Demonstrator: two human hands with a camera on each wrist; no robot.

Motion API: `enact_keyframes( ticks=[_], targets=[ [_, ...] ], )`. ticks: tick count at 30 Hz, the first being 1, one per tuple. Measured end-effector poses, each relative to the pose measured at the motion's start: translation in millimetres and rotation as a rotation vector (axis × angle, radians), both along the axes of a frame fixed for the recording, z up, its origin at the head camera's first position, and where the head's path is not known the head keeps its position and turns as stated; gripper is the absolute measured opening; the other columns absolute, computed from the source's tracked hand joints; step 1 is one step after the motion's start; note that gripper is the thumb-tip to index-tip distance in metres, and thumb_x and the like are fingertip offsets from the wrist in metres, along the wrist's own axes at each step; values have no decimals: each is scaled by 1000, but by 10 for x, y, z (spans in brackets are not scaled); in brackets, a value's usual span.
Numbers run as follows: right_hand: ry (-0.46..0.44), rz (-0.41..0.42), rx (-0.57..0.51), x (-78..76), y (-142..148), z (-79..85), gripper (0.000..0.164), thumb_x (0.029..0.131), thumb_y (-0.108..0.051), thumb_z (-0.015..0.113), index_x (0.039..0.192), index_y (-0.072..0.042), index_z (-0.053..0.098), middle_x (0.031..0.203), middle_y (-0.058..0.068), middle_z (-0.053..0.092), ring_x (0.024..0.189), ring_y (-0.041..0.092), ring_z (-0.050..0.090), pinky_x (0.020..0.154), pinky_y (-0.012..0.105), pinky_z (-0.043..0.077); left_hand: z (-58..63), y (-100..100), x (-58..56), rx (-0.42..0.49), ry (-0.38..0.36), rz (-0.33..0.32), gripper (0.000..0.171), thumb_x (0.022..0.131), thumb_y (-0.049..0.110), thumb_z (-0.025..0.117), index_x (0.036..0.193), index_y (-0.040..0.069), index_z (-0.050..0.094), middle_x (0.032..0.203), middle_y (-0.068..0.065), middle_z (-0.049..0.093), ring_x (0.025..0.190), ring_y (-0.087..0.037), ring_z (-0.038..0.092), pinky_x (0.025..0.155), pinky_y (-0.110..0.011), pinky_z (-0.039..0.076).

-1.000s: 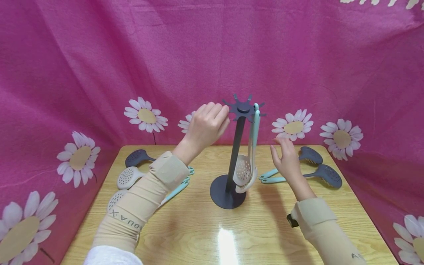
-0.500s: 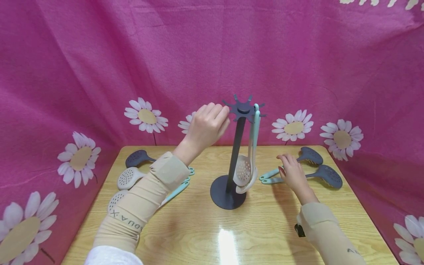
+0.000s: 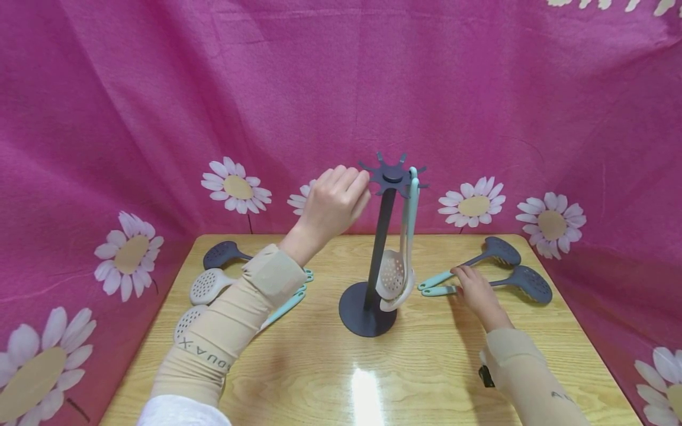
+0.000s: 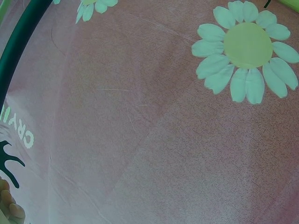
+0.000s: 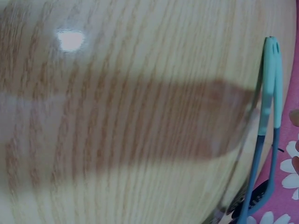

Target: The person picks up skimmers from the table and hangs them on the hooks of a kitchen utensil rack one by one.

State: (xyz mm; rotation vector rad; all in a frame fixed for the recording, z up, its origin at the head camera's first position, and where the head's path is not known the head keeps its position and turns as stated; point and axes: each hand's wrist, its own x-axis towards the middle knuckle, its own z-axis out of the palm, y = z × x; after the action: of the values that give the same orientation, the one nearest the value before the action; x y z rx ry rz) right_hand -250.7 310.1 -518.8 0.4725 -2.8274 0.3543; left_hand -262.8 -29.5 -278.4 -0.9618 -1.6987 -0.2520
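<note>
My left hand point(image 3: 333, 198), fingers curled, holds the left side of the dark hook top of a utensil rack point(image 3: 392, 173). In the left wrist view, its fingertips point(image 4: 17, 212) show beside a dark hook. From the rack's right side hang a cream skimmer point(image 3: 391, 273) and a second mint-handled cream utensil point(image 3: 406, 293), partly overlapped. My right hand point(image 3: 478, 296) is low over the nearer dark slotted utensil point(image 3: 530, 284), at its mint handle. Behind it lies another dark slotted utensil point(image 3: 502, 251). The right wrist view shows fingers point(image 5: 295, 117) beside both handles; contact is unclear.
On the left lie a dark slotted utensil point(image 3: 221, 254), a cream perforated turner point(image 3: 209, 286) and another cream perforated one point(image 3: 186, 319), partly behind my left sleeve. The rack's round base point(image 3: 351, 310) stands mid-table. A pink flowered cloth point(image 3: 319, 89) surrounds the wooden table point(image 3: 421, 378).
My right hand has come down from above the mint handles and shifted slightly right, onto the nearer dark utensil. My left hand stays at the rack's top.
</note>
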Motion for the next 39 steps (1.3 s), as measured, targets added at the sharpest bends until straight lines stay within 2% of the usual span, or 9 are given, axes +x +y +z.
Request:
enact_keyframes(
  ticks=[8, 20, 33, 37, 39],
  targets=[
    [-68, 12, -17, 3, 32, -118, 42, 74, 9, 59, 115, 8, 52, 115, 30, 49, 104, 48, 47, 86, 57, 39, 6, -3, 16, -8, -6, 6, 8, 82, 5, 53, 82, -1, 59, 67, -8, 52, 58, -21, 46, 51, -27, 38],
    [-182, -16, 42, 22, -35, -169, 41, 81, 9, 53, 121, 9, 49, 121, 30, 48, 110, 49, 45, 91, 56, 37, 0, -2, 5, -5, -5, 5, 7, 81, 4, 53, 81, -1, 58, 65, -8, 51, 58, -20, 46, 50, -27, 38],
    [-188, -16, 60, 49, -59, -238, 36, 79, 9, 56, 115, 10, 53, 113, 28, 52, 108, 46, 47, 90, 54, 38, -4, 5, 3, -2, -6, 0, 6, 81, 4, 54, 81, -1, 58, 66, -8, 52, 57, -20, 45, 50, -27, 37],
    [-183, -17, 29, -9, -14, -361, 37, 79, 9, 56, 115, 9, 52, 113, 27, 52, 108, 46, 46, 91, 53, 38, 0, 1, 7, 0, -10, -2, 7, 81, 4, 54, 81, -1, 58, 66, -8, 52, 58, -21, 46, 50, -27, 37],
    [-153, -9, 18, -56, 34, -469, 34, 82, 4, 55, 116, 6, 52, 112, 24, 52, 108, 43, 45, 91, 51, 39, 0, 1, 6, 1, -7, -2, 7, 81, 4, 53, 81, -1, 58, 66, -8, 52, 58, -21, 46, 51, -27, 37]
  ],
)
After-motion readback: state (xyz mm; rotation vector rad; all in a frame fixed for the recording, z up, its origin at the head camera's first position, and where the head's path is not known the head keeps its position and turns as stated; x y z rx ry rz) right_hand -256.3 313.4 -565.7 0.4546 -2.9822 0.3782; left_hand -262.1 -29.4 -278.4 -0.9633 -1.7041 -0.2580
